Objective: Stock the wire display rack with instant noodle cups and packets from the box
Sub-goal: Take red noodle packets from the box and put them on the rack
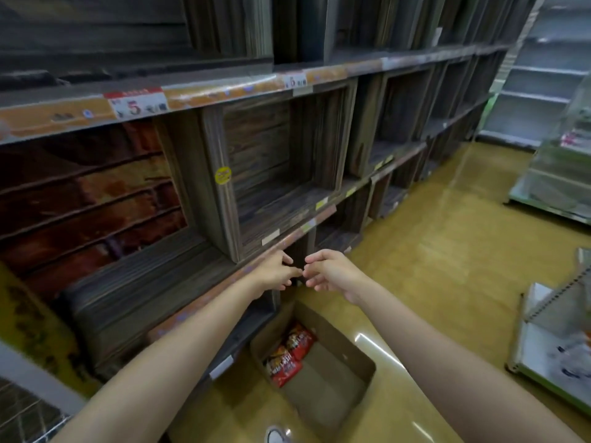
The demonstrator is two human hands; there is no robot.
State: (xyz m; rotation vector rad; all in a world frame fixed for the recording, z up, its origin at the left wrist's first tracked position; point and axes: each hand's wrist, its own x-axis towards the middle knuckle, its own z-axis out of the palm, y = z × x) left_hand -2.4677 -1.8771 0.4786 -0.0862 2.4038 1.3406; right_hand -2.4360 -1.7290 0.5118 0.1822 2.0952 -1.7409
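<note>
Both hands empty, out in front over the box (pixel 339 356). Left hand (pixel 274 272) and right hand (pixel 326 272) have loosely curled fingers, fingertips nearly meeting, gripping nothing. Can't tell if they actually touch.

Stock: red noodle packets (pixel 289 353) lie below the hands, against the box wall on the left-hand side. Rest of the box floor looks bare; no cups visible.

Wire rack: only a bit of wire mesh (pixel 22 410) shows, far back on the left-arm side. Can't tell its fill.

Judgement, next step is the pickup:
- drop both hands straight down into the box
- grip the packets by their flat faces, not the crimped ends
- take the stack as one, printed side up
- clear the box wall before swinging left

Risk: slick packets fan out if pinched at one corner.
</note>
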